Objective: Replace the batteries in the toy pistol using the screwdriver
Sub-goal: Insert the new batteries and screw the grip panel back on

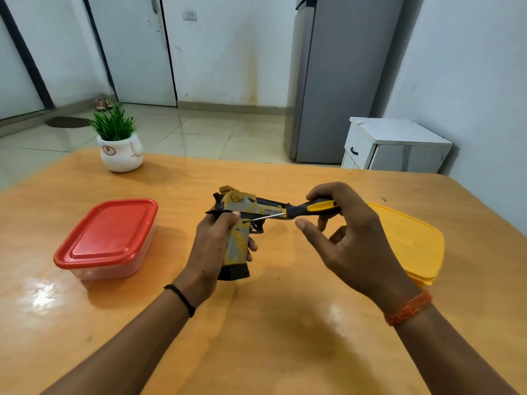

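A yellow, grey and black toy pistol (238, 208) is held upright above the middle of the table, barrel pointing right. My left hand (212, 248) grips its handle, thumb lying on the frame. My right hand (346, 233) holds a black-and-yellow screwdriver (309, 208) by the handle with its fingers, the thumb spread out below. The thin metal shaft runs left, and its tip touches the pistol's side just above the grip, near the trigger guard.
A clear box with a red lid (109, 236) sits on the orange wooden table (256, 323) at the left. A yellow lid (410, 242) lies at the right, behind my right hand. A potted plant in a white pot (121, 143) stands at the far left.
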